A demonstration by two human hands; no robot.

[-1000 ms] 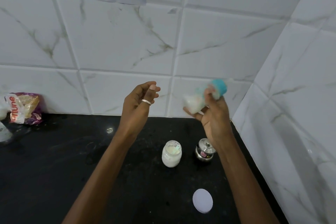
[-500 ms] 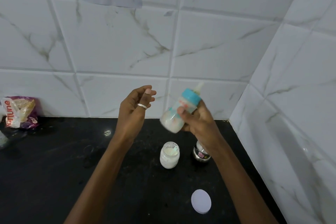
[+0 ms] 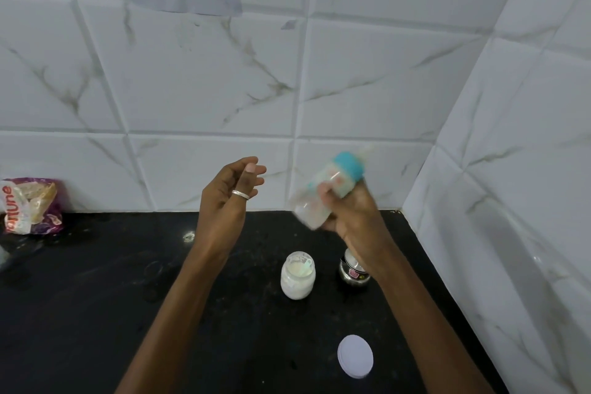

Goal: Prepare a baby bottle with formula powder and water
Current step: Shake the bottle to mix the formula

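The right hand (image 3: pixel 350 217) grips the bottle (image 3: pixel 326 190) round its body, raised above the worktop (image 3: pixel 96 297) near the far right corner and tilted with the blue cap up to the right; its blur suggests shaking to mix powder and water. The left hand (image 3: pixel 225 201) hangs beside it, loosely curled and holding nothing, likely kept clear. Below, the open jar (image 3: pixel 297 278) stands with its lid (image 3: pixel 355 356) laid nearer, probably for easy closing.
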